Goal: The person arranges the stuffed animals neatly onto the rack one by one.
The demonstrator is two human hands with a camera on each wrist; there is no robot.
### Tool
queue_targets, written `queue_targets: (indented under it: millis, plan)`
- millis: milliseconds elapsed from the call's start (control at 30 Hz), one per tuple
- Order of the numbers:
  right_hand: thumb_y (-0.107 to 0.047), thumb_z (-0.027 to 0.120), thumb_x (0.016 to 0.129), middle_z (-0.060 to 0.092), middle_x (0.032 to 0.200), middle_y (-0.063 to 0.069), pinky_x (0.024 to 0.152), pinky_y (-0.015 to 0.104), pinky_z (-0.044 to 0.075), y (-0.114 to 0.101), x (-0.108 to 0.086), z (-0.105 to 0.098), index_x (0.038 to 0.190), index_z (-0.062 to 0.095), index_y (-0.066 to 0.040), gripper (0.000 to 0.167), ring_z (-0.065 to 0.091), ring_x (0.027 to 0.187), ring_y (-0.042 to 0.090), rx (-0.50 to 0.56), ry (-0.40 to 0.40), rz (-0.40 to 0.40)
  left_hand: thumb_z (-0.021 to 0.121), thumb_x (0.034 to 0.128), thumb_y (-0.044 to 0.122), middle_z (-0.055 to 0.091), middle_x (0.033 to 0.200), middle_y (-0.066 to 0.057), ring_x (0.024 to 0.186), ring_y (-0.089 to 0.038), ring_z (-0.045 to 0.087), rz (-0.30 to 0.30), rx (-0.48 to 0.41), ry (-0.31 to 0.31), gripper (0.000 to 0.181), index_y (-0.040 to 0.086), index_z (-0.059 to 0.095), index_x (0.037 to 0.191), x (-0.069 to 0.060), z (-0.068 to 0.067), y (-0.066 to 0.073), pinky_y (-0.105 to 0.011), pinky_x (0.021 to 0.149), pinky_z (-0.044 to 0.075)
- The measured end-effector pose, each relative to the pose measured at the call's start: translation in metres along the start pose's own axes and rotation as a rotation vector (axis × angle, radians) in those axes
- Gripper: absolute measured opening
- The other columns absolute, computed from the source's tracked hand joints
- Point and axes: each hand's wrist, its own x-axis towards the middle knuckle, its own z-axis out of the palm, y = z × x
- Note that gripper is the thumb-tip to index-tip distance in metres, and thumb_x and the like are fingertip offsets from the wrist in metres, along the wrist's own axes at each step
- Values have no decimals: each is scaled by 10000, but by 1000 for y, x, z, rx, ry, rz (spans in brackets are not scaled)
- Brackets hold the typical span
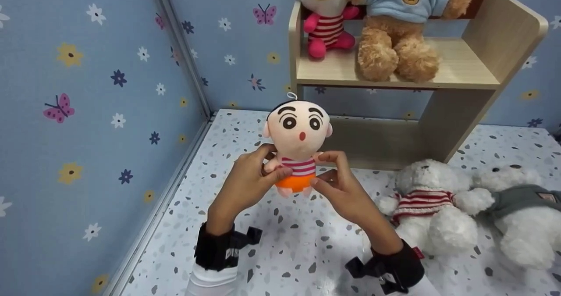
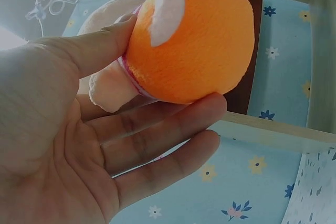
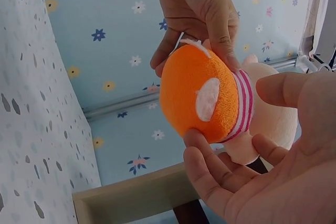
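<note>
A plush doll (image 1: 299, 133) with thick dark eyebrows, a striped top and orange shorts is held up, face toward the head camera. My left hand (image 1: 247, 177) grips its body at one side, the thumb across the front. On the opposite side my right hand (image 1: 346, 188) holds it by the arm and shorts with bent fingers and thumb. From below, the left wrist view shows the round orange bottom (image 2: 199, 40) between the left thumb and fingers. In the right wrist view, right fingertips (image 3: 197, 142) touch the orange shorts (image 3: 181, 95).
Behind the doll stands a wooden shelf (image 1: 460, 85) carrying a striped pink plush toy (image 1: 328, 30) and a brown teddy bear (image 1: 396, 33). Two white plush bears, one in red stripes (image 1: 427, 204) and one in grey (image 1: 521, 208), lie on the speckled floor at right. A patterned wall (image 1: 92, 133) rises at left.
</note>
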Motion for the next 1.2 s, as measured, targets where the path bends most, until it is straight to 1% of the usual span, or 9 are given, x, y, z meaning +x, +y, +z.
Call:
queue_targets:
  millis: [133, 267, 467, 600, 667, 767, 900, 1100, 1200]
  plan:
    - [-142, 615, 1024, 408, 1467, 75, 917, 331, 567, 0, 1, -1, 1362, 333, -104, 442, 632, 1061, 270, -9, 15, 7, 734, 939, 376, 731, 1071, -19, 822, -141, 655, -5, -26, -15, 459, 111, 613, 1294, 0, 0, -1, -303, 734, 579]
    - [-152, 625, 1020, 416, 1450, 72, 922, 359, 569, 0, 1, -2, 1354, 349, -109, 435, 633, 1052, 267, -20, 25, 9, 727, 949, 350, 732, 1117, -31, 828, -132, 681, -3, -53, -38, 460, 108, 598, 1318, -1, 0, 0, -295, 743, 595]
    - [-152, 634, 1014, 450, 1416, 87, 940, 376, 572, 0, 1, -3, 1334, 367, -103, 419, 628, 1044, 266, -29, 29, 1, 727, 948, 333, 723, 1123, -41, 825, -141, 660, 12, -48, -45, 460, 98, 599, 1323, -1, 0, 0, -292, 735, 583]
    - [-135, 636, 1008, 455, 1388, 93, 940, 339, 567, 1, 1, -3, 1313, 371, -106, 405, 626, 1040, 267, -39, 32, 13, 729, 946, 329, 715, 1140, -48, 836, -143, 662, 17, -46, -56, 471, 104, 593, 1336, -1, -1, 1, -292, 736, 580]
    - [-132, 635, 1009, 455, 1367, 95, 942, 336, 564, 0, 1, -3, 1293, 370, -102, 390, 628, 1043, 266, -40, 34, 16, 731, 945, 322, 713, 1170, -48, 874, -140, 685, 20, -49, -65, 481, 108, 586, 1351, -1, -1, 1, -295, 761, 592]
    - [-128, 629, 1011, 455, 1324, 108, 933, 341, 560, 0, 1, -4, 1250, 369, -88, 356, 631, 1043, 278, -32, 39, 17, 737, 943, 296, 709, 1229, -54, 986, -159, 712, 32, -49, -73, 496, 114, 574, 1376, 0, -1, 1, -322, 827, 614]
    - [-128, 625, 1012, 447, 1268, 136, 931, 383, 557, 0, 1, -4, 1215, 369, -87, 329, 627, 1038, 291, -31, 38, 24, 746, 939, 267, 706, 1265, -56, 1117, -194, 695, 44, -33, -74, 507, 119, 571, 1391, 0, -1, 1, -369, 899, 612]
    - [-144, 634, 1009, 448, 1203, 131, 912, 376, 561, 1, 1, -5, 1192, 388, -88, 312, 624, 1017, 287, -43, 46, 34, 746, 944, 256, 705, 1266, -45, 1154, -193, 679, 42, -24, -90, 511, 127, 565, 1404, 0, 0, 2, -364, 916, 606]
    - [-149, 635, 1010, 452, 1188, 134, 902, 364, 561, 1, 1, -6, 1182, 396, -82, 302, 619, 1016, 326, -38, 50, 32, 743, 946, 255, 704, 1265, -42, 1156, -200, 680, 48, -23, -94, 505, 139, 564, 1405, 0, 0, 1, -358, 910, 608]
